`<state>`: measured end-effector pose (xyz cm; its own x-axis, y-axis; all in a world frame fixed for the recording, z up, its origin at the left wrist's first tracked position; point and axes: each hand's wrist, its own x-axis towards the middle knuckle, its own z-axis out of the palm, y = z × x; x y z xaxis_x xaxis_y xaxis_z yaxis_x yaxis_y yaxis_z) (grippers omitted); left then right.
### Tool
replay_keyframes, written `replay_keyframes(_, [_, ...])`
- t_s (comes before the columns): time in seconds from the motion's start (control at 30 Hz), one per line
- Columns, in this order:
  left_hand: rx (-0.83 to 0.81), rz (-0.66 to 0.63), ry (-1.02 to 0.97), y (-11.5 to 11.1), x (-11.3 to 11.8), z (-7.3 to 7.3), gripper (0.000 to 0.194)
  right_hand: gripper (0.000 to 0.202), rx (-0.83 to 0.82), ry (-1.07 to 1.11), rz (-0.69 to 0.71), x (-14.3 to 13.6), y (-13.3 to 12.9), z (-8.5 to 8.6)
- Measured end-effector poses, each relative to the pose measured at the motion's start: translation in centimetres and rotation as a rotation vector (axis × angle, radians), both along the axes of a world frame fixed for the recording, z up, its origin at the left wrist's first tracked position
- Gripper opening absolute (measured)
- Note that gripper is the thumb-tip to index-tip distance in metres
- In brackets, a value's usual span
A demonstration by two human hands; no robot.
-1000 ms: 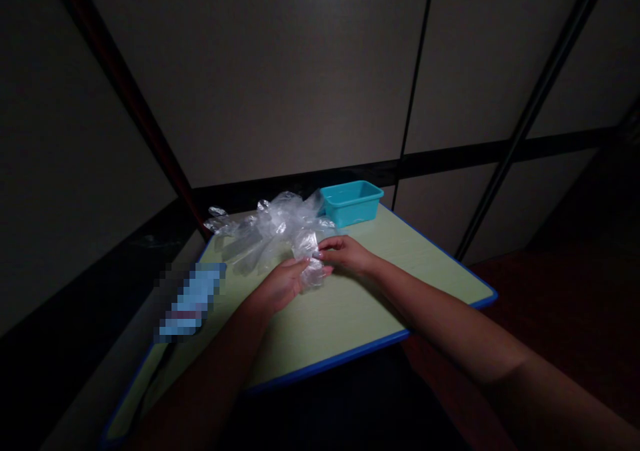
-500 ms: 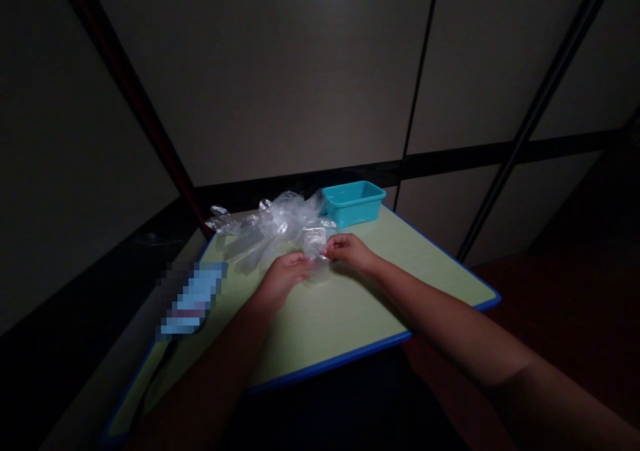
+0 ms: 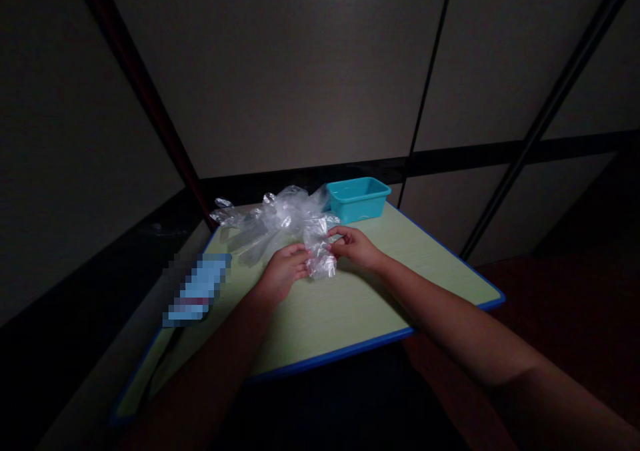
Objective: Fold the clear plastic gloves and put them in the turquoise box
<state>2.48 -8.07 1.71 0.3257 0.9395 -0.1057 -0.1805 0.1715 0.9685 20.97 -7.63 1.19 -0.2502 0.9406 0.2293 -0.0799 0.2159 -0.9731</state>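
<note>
A clear plastic bag (image 3: 320, 254), crinkled and shiny, is held upright between my two hands over the middle of the table. My left hand (image 3: 285, 269) pinches its left edge, thumb and fingers closed on the film. From the other side my right hand (image 3: 353, 247) grips the right edge with thumb and fingertips. Just behind lies a loose pile of clear plastic bags (image 3: 273, 221), spread toward the left. A turquoise plastic basket (image 3: 357, 207) stands behind my right hand, close to the pile; its inside looks mostly hidden.
The pale green table (image 3: 350, 317) has a blue edge. At its left side lies a blurred-out light blue object (image 3: 200, 287), with a dark strap or cord below it. Cabinet panels (image 3: 300, 71) rise directly behind the table.
The bag between my hands looks more spread out, hanging lower and catching more light. Both hands stay at its sides. The whole view has shifted slightly.
</note>
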Motion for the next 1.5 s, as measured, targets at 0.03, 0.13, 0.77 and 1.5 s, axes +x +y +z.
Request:
replay_keyframes(0.03, [-0.004, -0.004, -0.012, 0.02, -0.03, -0.01, 0.027, 0.043, 0.009, 0.000, 0.000, 0.01, -0.02, 0.03])
replay_keyframes(0.13, [-0.030, -0.014, -0.038, 0.09, -0.07, 0.00, 0.024, 0.042, 0.023, 0.011, 0.006, 0.02, -0.04, 0.07])
replay_keyframes(0.77, [-0.028, -0.027, -0.128, 0.20, -0.15, 0.14, 0.028, 0.022, 0.166, 0.026, -0.003, 0.54, 0.09, 0.30])
replay_keyframes(1.5, [-0.045, 0.014, -0.084, 0.11, 0.34, -0.38, 0.017, 0.023, 0.556, -0.312, -0.068, 0.64, -0.04, 0.14])
